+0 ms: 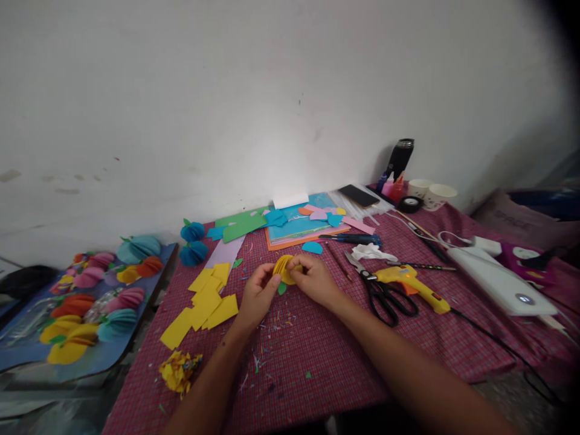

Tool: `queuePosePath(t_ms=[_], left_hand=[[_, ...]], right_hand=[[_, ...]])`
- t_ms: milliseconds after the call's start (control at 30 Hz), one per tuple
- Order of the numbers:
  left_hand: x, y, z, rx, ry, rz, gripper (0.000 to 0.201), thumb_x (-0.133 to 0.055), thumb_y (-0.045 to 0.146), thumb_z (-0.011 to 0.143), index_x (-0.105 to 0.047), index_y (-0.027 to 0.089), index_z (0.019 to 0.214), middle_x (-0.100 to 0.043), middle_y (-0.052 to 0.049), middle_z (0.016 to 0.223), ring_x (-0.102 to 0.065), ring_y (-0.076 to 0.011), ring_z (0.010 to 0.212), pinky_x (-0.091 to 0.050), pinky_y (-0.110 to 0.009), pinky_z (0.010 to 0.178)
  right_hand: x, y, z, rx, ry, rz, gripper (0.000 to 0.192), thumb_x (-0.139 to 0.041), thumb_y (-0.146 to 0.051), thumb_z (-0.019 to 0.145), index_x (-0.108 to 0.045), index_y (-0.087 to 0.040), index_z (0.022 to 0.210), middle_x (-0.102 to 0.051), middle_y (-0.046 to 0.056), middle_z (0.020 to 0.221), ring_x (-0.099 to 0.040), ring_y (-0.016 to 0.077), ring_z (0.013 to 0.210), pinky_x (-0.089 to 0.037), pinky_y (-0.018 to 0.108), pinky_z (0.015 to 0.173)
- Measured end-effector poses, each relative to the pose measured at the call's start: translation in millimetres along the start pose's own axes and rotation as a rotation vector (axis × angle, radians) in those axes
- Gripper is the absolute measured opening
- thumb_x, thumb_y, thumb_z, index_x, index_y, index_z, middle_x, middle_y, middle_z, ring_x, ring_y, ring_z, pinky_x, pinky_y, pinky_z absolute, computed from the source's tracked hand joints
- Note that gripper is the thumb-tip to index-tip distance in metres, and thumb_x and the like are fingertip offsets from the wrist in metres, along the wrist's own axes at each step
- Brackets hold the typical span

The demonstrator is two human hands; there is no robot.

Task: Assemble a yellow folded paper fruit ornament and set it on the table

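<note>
wall (272, 90): plain white, scuffed | table (317, 362): red checked cloth | light: soft, even

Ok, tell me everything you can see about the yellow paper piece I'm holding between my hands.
The yellow paper piece looks like a round stack of folded paper discs fanned open, with layered edges showing. It is held just above the red checked cloth, near the table's middle. The left hand pinches its lower left side, and the right hand grips its right edge. A small green leaf shape sits just below it; whether it is attached cannot be told.
</note>
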State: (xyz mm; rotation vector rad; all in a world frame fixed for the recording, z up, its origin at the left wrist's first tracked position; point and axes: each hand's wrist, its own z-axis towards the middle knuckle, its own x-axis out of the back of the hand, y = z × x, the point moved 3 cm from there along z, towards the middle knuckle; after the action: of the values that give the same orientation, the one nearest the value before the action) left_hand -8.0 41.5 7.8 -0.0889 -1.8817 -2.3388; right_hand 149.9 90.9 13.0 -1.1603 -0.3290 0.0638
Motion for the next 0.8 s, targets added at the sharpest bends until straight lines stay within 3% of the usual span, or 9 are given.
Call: queuePosePath(t_ms=[100, 233, 533, 800], left_hand=[[-0.3, -0.1, 0.1, -0.014, -0.005, 0.007, 0.029, -0.063, 0.037, 0.089, -0.062, 0.018, 0.111, -0.068, -0.006, 0.105, -0.063, -0.0176, 0.094, -0.048, -0.028, 0.084], [-0.5, -0.6, -0.2, -0.025, 0.002, 0.026, 0.029, -0.063, 0.036, 0.089, -0.062, 0.018, 0.111, -0.068, -0.006, 0.107, -0.063, -0.0186, 0.097, -0.048, -0.030, 0.087], [-1.3, -2.7, 0.3, -0.009, -0.011, 0.019, 0.029, -0.065, 0.036, 0.088, -0.062, 0.017, 0.109, -0.068, -0.006, 0.103, -0.063, -0.0170, 0.092, -0.049, -0.028, 0.083], [1.5, 1.2, 0.0, 0.015, 0.027, 0.062, 0.031, -0.053, 0.039, 0.094, -0.061, 0.018, 0.115, -0.068, -0.006, 0.108, -0.061, -0.0180, 0.095, -0.048, -0.029, 0.086]], right_hand=[[0.2, -4.8, -1.5, -0.001, -0.026, -0.004, 0.007, -0.062, -0.025, 0.078, -0.063, -0.018, 0.077, -0.059, -0.001, 0.073, -0.050, 0.0131, 0.066, -0.038, 0.024, 0.061], [1.7, -8.3, -2.5, 0.012, -0.032, 0.003, 0.020, -0.068, -0.034, 0.079, -0.061, -0.018, 0.071, -0.054, -0.002, 0.069, -0.047, 0.0126, 0.064, -0.035, 0.024, 0.059], [0.5, -5.6, 1.2, 0.061, -0.070, -0.002, 0.024, -0.058, -0.027, 0.084, -0.059, -0.018, 0.062, -0.054, -0.001, 0.067, -0.049, 0.0140, 0.067, -0.037, 0.026, 0.064], [0.0, 1.2, 2.1, -0.017, -0.045, 0.049, 0.027, -0.061, -0.028, 0.078, -0.046, -0.019, 0.058, -0.047, -0.003, 0.065, -0.045, 0.0123, 0.063, -0.035, 0.024, 0.060]])
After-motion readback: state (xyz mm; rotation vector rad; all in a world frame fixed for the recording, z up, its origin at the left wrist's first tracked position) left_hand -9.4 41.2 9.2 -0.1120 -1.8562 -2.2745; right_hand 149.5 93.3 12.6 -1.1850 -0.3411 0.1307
